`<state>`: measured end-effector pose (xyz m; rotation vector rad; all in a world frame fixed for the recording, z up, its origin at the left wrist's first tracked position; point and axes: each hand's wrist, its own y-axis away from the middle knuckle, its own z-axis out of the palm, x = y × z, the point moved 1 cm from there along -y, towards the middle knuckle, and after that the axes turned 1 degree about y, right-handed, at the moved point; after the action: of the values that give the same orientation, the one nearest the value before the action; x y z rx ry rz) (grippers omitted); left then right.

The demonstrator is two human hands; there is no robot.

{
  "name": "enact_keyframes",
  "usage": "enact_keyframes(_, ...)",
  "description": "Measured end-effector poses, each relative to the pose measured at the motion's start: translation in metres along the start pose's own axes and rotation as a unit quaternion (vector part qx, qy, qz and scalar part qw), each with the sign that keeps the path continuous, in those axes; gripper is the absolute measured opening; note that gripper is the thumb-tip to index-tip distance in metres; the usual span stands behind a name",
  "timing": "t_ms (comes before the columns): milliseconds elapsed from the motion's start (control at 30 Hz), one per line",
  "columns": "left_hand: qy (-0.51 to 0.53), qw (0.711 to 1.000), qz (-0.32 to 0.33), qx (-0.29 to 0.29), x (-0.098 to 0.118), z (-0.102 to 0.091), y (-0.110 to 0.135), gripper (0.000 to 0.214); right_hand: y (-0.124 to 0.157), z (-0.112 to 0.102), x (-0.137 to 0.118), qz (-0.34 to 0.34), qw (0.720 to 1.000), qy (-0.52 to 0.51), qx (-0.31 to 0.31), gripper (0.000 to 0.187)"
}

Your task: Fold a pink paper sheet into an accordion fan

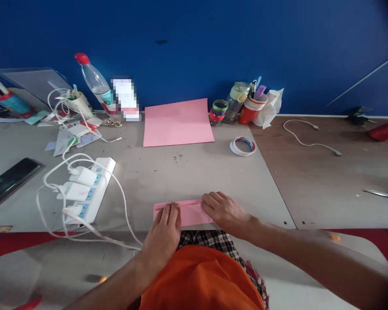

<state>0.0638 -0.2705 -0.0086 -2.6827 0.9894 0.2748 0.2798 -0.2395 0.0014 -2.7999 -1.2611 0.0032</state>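
Observation:
A small pink sheet of paper point(194, 214) lies at the table's front edge, with a narrow folded strip or crease along its far side. The fingers of my left hand point(164, 228) are together and press on that far edge, left of the middle. At the upper right corner, my right hand point(224, 211) has its fingers bent and closed on the paper. Both thumbs are mostly hidden. Farther back, larger pink paper point(179, 122) lies flat near the blue wall.
A power strip point(98, 189) with chargers and looped white cables stands left, beside a phone point(11, 181). A tape roll point(242, 146) lies right of the larger paper. Along the wall are a bottle point(97, 82), a jar point(238, 101) and red cups point(252, 110). Scissors point(381, 194) lie far right.

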Motion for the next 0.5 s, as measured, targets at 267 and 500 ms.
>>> enact_keyframes(267,0.022,0.998,-0.061,0.013,0.010,0.003,0.011,0.038,0.016,0.002,-0.002,0.075,0.994,-0.078,0.029,0.029)
enact_keyframes(500,0.036,0.997,-0.066,0.016,0.002,0.002,0.015,0.034,0.026,-0.001,0.000,0.099,0.991,-0.080,0.041,0.032)
